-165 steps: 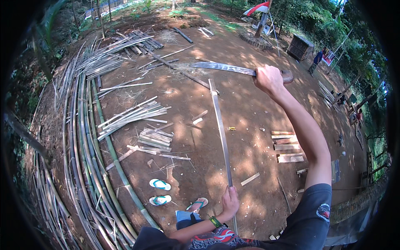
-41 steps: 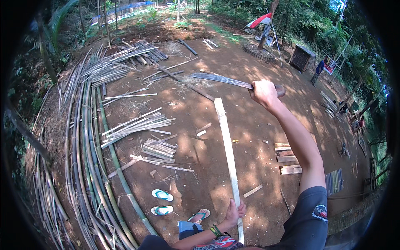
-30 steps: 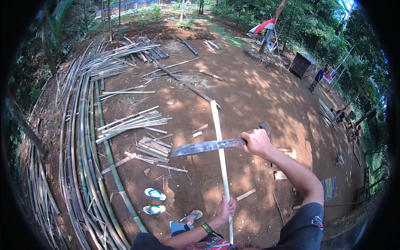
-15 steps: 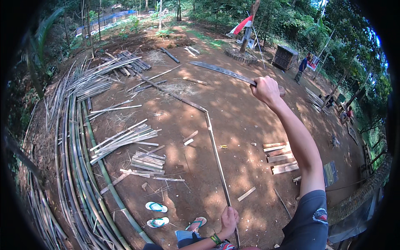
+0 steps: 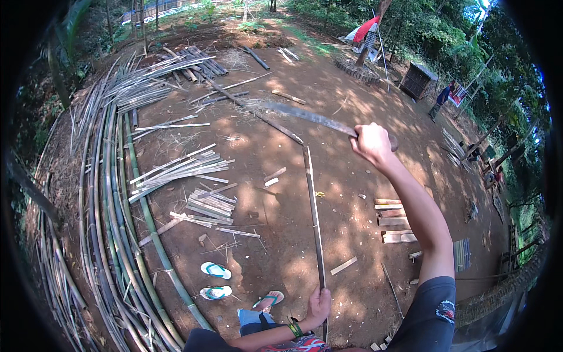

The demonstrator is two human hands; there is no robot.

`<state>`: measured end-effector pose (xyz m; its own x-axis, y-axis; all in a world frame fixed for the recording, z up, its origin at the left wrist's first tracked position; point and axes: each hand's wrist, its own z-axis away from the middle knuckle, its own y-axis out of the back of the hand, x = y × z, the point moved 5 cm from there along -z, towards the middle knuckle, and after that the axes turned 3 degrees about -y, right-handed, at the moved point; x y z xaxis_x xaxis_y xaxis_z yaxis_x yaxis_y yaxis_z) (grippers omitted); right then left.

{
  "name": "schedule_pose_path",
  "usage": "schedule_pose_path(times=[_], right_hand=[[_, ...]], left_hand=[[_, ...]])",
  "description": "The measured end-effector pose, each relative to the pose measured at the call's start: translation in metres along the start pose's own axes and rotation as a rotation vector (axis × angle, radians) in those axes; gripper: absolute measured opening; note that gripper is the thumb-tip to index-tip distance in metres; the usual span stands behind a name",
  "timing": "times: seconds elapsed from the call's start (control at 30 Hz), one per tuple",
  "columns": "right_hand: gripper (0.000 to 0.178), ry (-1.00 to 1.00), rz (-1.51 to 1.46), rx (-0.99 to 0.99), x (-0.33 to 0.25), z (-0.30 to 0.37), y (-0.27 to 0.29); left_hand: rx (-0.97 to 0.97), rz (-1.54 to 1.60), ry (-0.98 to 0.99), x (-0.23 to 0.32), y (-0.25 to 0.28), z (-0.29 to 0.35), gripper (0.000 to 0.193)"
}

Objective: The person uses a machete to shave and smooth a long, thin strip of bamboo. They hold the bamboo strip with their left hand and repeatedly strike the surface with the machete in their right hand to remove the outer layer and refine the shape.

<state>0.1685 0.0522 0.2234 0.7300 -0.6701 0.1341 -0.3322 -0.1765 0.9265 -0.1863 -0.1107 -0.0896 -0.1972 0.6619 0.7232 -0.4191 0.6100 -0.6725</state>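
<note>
My right hand (image 5: pixel 374 142) is closed round the handle of a machete (image 5: pixel 316 117), held out at arm's length. Its long dark blade points left and is smeared by motion toward the tip. The blade is to the left of the hand and crosses the picture above the far end of a bamboo strip. My left hand (image 5: pixel 319 304) grips that long, narrow bamboo strip (image 5: pixel 315 229) near its close end. The strip runs away from me, its pale far end meeting a dark bamboo pole (image 5: pixel 280 128) on the ground. Whether the blade touches anything cannot be told.
Long bamboo poles (image 5: pixel 111 193) lie along the left, with split strips (image 5: pixel 182 170) beside them. Flip-flops (image 5: pixel 216 270) lie near my foot. Split bamboo pieces (image 5: pixel 394 221) lie right. A person (image 5: pixel 443 101) stands by a dark hut (image 5: pixel 418 81) far right.
My right hand has brought the machete lower, toward the strip and the dark pole. My left hand keeps its hold on the strip. The whole view has shifted slightly.
</note>
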Motion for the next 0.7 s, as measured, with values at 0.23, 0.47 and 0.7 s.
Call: schedule_pose_path(times=[0.23,0.47,0.7], right_hand=[[0.018,-0.073,-0.213,-0.061,0.01,0.005,0.019],[0.018,0.773,-0.161,-0.269,-0.048,0.136,-0.059],[0.031,-0.306,0.031,0.129,0.109,-0.025,0.005]], left_hand=[[0.087,-0.094,-0.013,0.021,0.006,-0.024,0.026],[0.062,-0.105,-0.051,0.018,0.0,-0.028,0.022],[-0.065,0.001,0.087,0.002,-0.015,-0.003,0.024]])
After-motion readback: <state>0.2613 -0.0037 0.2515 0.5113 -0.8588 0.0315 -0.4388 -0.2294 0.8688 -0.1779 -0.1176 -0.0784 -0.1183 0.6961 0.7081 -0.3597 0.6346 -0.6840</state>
